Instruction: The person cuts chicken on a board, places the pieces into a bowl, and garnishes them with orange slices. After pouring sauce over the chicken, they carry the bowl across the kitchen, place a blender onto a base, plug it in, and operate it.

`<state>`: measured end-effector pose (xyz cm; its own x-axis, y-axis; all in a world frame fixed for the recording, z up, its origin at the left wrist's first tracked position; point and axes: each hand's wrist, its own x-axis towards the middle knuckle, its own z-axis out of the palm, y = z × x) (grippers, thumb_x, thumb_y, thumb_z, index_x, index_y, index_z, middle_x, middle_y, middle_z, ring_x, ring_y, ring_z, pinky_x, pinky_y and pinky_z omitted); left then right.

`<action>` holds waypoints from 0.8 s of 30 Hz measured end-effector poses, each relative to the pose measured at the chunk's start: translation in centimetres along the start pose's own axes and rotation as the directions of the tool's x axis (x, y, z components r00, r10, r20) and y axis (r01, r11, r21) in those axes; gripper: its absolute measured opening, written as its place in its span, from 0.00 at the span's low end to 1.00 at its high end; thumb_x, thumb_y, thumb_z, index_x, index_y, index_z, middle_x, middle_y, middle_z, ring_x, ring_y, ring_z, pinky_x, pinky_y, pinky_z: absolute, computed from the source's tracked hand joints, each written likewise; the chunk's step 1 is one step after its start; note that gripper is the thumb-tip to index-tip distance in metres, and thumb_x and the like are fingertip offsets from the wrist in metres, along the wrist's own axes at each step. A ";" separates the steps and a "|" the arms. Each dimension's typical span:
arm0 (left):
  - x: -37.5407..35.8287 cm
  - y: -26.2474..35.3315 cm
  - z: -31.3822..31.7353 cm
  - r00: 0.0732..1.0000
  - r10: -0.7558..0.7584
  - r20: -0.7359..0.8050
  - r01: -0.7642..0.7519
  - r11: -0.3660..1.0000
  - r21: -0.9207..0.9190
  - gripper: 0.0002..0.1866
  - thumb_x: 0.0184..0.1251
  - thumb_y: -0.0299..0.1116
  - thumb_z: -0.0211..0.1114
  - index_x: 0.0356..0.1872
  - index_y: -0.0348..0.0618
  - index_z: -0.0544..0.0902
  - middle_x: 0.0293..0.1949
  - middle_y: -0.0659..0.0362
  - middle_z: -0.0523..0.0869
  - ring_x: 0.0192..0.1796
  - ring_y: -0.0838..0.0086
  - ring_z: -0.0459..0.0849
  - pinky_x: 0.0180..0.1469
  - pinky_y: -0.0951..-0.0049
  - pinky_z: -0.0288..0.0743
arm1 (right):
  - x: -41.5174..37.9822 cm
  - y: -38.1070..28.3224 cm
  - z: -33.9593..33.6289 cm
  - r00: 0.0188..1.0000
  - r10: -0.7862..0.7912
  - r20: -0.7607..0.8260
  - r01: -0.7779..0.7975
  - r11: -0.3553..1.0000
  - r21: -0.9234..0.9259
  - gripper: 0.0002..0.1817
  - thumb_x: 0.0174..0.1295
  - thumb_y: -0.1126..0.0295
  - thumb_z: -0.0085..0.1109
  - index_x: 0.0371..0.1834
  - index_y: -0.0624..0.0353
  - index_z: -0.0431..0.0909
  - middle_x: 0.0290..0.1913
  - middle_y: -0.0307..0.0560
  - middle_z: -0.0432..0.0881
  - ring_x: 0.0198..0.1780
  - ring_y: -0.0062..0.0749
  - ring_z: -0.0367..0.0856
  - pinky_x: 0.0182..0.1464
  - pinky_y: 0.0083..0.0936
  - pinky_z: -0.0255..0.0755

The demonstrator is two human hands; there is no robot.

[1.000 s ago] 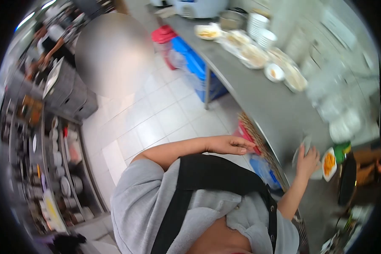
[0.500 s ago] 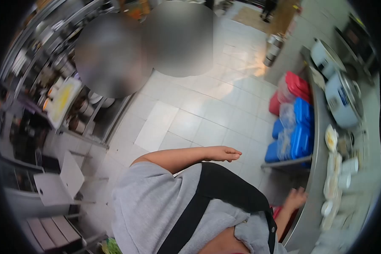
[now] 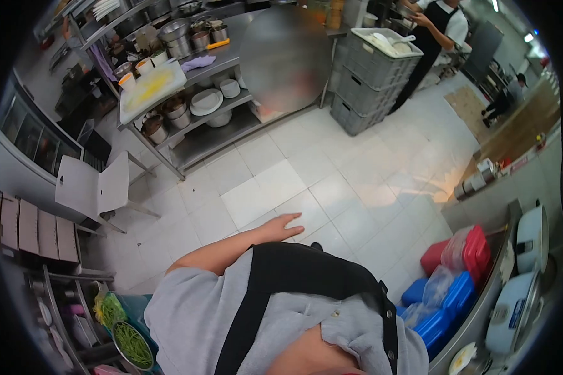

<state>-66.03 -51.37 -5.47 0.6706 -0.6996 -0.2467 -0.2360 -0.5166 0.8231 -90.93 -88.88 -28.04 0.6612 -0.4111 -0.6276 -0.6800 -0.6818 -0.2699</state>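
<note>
My left hand [image 3: 283,227] is held in front of my body, over the white tiled floor [image 3: 319,194]. Its fingers are stretched out with the thumb apart, and nothing is in it. I wear a black apron [image 3: 313,269] over a grey top, and the hand is just above the apron's upper edge. My right hand is out of sight.
A metal worktable with a yellow-stained white cutting board [image 3: 151,90] stands ahead left, a white chair [image 3: 97,187] nearer. Stacked grey crates [image 3: 366,87] and a co-worker [image 3: 441,37] are beyond. Blue containers [image 3: 441,312] and rice cookers [image 3: 513,312] are right; green vegetables [image 3: 132,345] lie lower left.
My view has swung left and up, bringing the worktable, crates and co-worker into sight. My left hand has shifted left in view and its thumb is spread. My right hand has left the picture.
</note>
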 end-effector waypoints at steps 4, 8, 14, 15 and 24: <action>4.3 5.5 -2.6 0.987 0.079 -0.140 -0.084 0.996 -0.026 0.36 0.73 0.55 0.58 0.72 0.40 0.65 0.67 0.45 0.73 0.65 0.55 0.76 0.68 0.64 0.68 | 11.0 -3.7 -4.9 0.982 -0.161 -0.100 0.167 0.985 0.051 0.34 0.67 0.45 0.47 0.67 0.59 0.70 0.58 0.60 0.80 0.67 0.64 0.69 0.71 0.63 0.51; 9.8 7.2 -3.8 0.985 -0.169 0.035 0.172 0.968 -0.180 0.28 0.74 0.47 0.59 0.69 0.44 0.70 0.58 0.53 0.83 0.54 0.65 0.84 0.63 0.65 0.71 | 11.3 -16.8 -14.5 0.958 -0.277 0.070 0.276 0.961 0.026 0.29 0.65 0.46 0.50 0.60 0.54 0.78 0.60 0.55 0.79 0.69 0.66 0.64 0.70 0.62 0.53; 11.8 -4.1 -1.8 0.875 -0.415 -0.250 0.479 0.819 0.316 0.25 0.67 0.42 0.57 0.66 0.58 0.74 0.69 0.52 0.72 0.70 0.55 0.70 0.66 0.18 0.35 | 17.7 -23.7 -18.2 0.830 -0.525 0.188 0.554 0.741 -0.379 0.21 0.60 0.53 0.56 0.47 0.56 0.85 0.52 0.57 0.84 0.56 0.59 0.79 0.59 0.39 0.74; 12.0 -7.3 -1.9 0.836 -0.499 -0.226 0.547 0.729 0.411 0.29 0.66 0.46 0.57 0.70 0.61 0.69 0.71 0.52 0.68 0.71 0.49 0.66 0.67 0.19 0.35 | 20.9 -22.6 -17.4 0.791 -0.569 0.227 0.612 0.742 -0.274 0.21 0.60 0.53 0.56 0.47 0.57 0.85 0.50 0.57 0.84 0.54 0.57 0.81 0.58 0.39 0.74; 22.5 -15.5 -13.0 0.803 -0.514 0.303 0.452 0.855 0.253 0.31 0.67 0.50 0.57 0.70 0.53 0.69 0.69 0.51 0.71 0.69 0.51 0.70 0.67 0.34 0.55 | 26.8 -15.4 -23.3 0.968 -0.159 0.192 0.205 0.946 -0.251 0.15 0.56 0.65 0.60 0.43 0.61 0.86 0.52 0.60 0.84 0.54 0.53 0.82 0.56 0.40 0.76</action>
<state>-38.17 -52.69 -17.10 0.4468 -0.4453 -0.7759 -0.0764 -0.8831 0.4629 -55.32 -103.53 -23.68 0.6874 -0.1732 -0.7053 -0.4283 -0.8810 -0.2010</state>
